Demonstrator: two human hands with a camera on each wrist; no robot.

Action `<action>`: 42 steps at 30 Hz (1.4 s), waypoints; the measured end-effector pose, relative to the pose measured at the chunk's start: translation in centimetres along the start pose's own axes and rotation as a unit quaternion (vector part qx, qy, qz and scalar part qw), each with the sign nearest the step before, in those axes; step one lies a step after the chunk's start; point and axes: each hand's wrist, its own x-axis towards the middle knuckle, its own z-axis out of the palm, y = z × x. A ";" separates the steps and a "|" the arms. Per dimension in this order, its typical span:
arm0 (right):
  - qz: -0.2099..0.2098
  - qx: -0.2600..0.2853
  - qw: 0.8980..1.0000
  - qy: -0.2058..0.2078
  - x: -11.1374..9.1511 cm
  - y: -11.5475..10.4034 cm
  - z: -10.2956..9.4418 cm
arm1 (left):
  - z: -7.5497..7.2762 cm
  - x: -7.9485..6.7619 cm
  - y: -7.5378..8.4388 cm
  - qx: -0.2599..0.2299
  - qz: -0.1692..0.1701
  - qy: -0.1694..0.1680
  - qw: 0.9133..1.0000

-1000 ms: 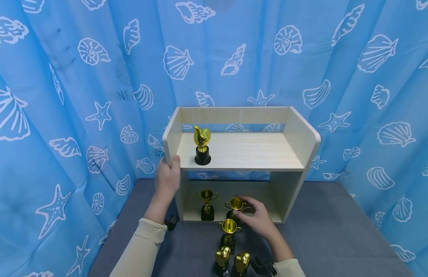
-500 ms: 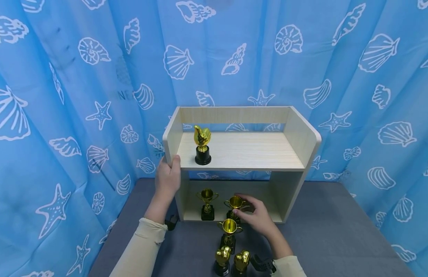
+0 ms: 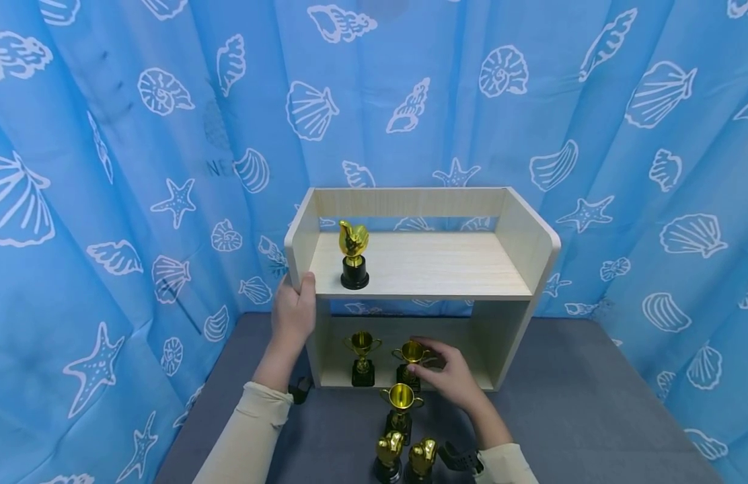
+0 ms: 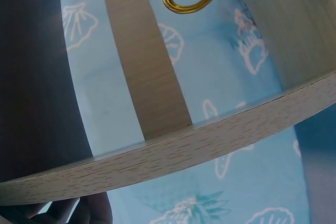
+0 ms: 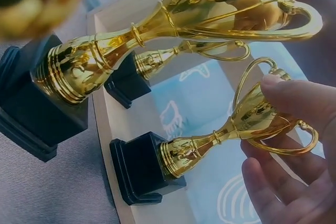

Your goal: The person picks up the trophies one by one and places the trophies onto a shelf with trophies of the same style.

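Note:
In the head view my left hand grips the left side panel of a pale wooden two-tier shelf, thumb at the front edge. Fingers of that hand show under the panel edge in the left wrist view. My right hand holds a gold trophy cup by its bowl, thumb near the rim and fingers on the far side. Its black base stands on the lower board. To its left on that tier is another gold trophy cup.
A gold thumbs-up trophy stands on the upper tier at left. Before the shelf, on the grey table, are a third trophy cup and two gold fist-like trophies. A blue shell-print curtain hangs behind.

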 end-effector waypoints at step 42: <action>0.041 0.008 0.999 0.006 1.4 0.8 -0.1 | 0.1 0.0 -0.1 -0.014 -0.001 0.002 1.000</action>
